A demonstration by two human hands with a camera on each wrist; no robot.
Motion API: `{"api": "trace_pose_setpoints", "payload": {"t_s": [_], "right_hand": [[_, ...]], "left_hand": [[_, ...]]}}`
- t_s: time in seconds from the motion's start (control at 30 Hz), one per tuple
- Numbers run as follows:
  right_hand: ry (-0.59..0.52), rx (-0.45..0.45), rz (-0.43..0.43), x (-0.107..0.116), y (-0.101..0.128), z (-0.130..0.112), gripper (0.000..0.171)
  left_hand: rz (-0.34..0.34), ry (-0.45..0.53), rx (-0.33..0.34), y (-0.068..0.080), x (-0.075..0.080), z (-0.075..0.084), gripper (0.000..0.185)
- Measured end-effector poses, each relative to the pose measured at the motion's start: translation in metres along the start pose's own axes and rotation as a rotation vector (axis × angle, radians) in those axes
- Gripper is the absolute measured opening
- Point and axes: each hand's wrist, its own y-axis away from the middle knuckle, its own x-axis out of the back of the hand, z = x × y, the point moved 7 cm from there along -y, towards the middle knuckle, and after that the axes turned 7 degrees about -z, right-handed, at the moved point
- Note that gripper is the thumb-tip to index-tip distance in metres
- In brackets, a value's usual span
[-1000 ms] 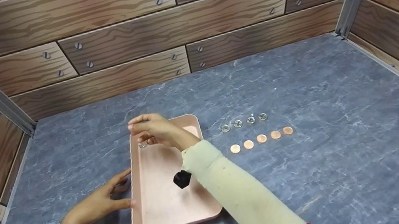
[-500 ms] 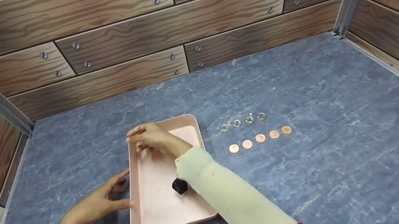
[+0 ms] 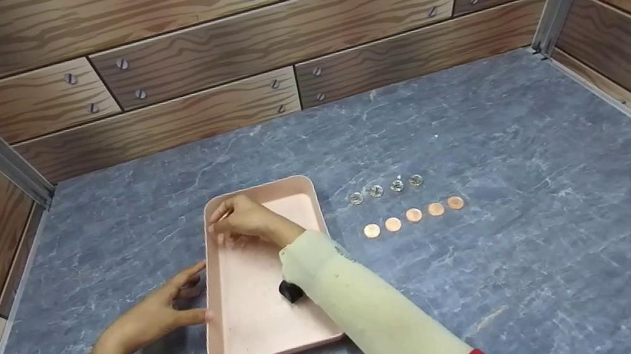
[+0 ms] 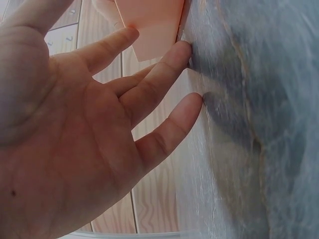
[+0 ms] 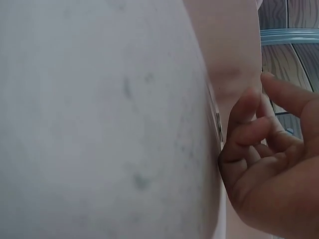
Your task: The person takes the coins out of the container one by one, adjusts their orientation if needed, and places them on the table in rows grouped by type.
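Note:
A shallow pink tray [image 3: 268, 294] lies on the blue-grey marbled surface. My left hand [image 3: 148, 323] is at its left side, thumb and forefinger touching the wall; in the left wrist view the fingers [image 4: 159, 89] are spread and relaxed. My right hand [image 3: 246, 219] is inside the tray's far left part, fingers loosely bent, with no object visible between them. In the right wrist view a thin silvery disc [image 5: 219, 127], seen edge-on, lies on the tray floor close to these fingers [image 5: 244, 132]; the head view hides it behind the hand.
Right of the tray runs a row of several silvery, faceted-looking round pieces [image 3: 376, 191]. Nearer me is a row of several copper coins [image 3: 414, 215]. Wood-patterned walls [image 3: 195, 69] enclose the surface at the back and both sides.
My right hand has come down and slightly nearer me into the tray, covering the silvery disc that showed below it a second ago. The left hand stays at the tray's side.

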Motion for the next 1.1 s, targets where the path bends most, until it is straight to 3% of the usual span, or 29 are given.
{"api": "trace_pose_setpoints", "payload": {"t_s": [0.17, 0.67, 0.93, 1.1], "right_hand": [[0.058, -0.032, 0.05, 0.006, 0.001, 0.002, 0.011], [0.142, -0.035, 0.104, 0.011, 0.006, 0.003, 0.036], [0.215, -0.101, 0.151, 0.018, 0.0, 0.009, 0.031], [0.287, -0.073, 0.154, 0.02, -0.002, 0.009, 0.025]], "left_hand": [[0.002, -0.003, -0.008, 0.0, 0.0, 0.0, 0.092], [-0.001, -0.014, -0.007, -0.001, 0.0, 0.001, 0.093], [-0.011, 0.014, -0.011, -0.001, 0.0, 0.001, 0.092], [-0.011, 0.013, -0.003, -0.001, 0.0, 0.0, 0.092]]}}
